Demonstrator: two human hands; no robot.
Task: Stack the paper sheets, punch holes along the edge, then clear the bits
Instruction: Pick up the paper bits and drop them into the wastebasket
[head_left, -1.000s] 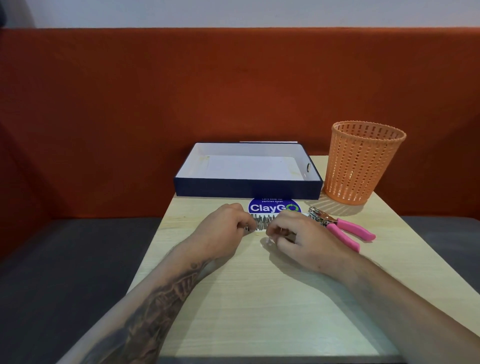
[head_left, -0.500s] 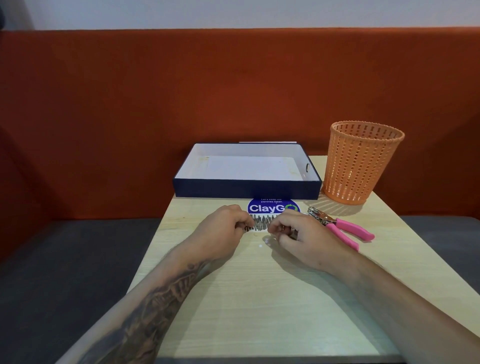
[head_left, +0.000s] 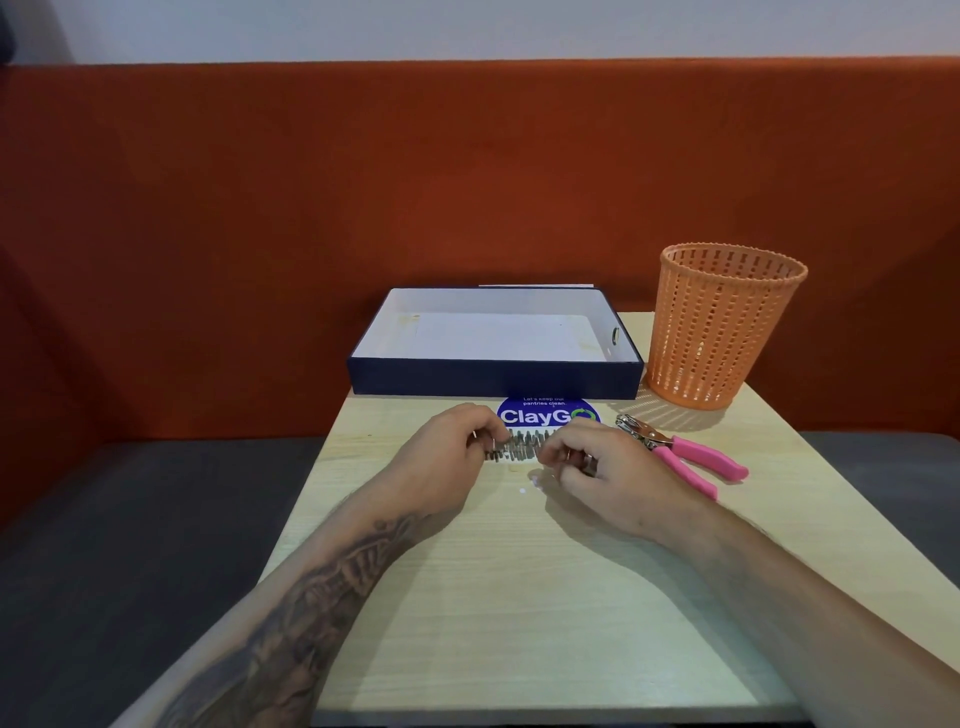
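Both hands rest on the wooden table (head_left: 519, 597), just in front of the blue ClayGo sticker (head_left: 545, 414). My left hand (head_left: 441, 457) has its fingers curled and pinched together at the sticker's grey-striped lower edge. My right hand (head_left: 608, 478) is curled too, fingertips pinched low over the table, seemingly on tiny paper bits. A few white paper bits (head_left: 530, 484) lie loose on the wood below its fingertips. White paper sheets (head_left: 498, 338) lie flat inside the navy box (head_left: 493, 376) behind the sticker. The pink-handled hole punch (head_left: 685, 454) lies to the right of my right hand.
An orange mesh waste basket (head_left: 722, 327) stands at the table's back right, beside the box. An orange-red padded bench back fills the background, with a dark grey seat on both sides of the table.
My right hand has shifted slightly left and away from me, uncovering the white bits on the wood. My left hand has hardly moved.
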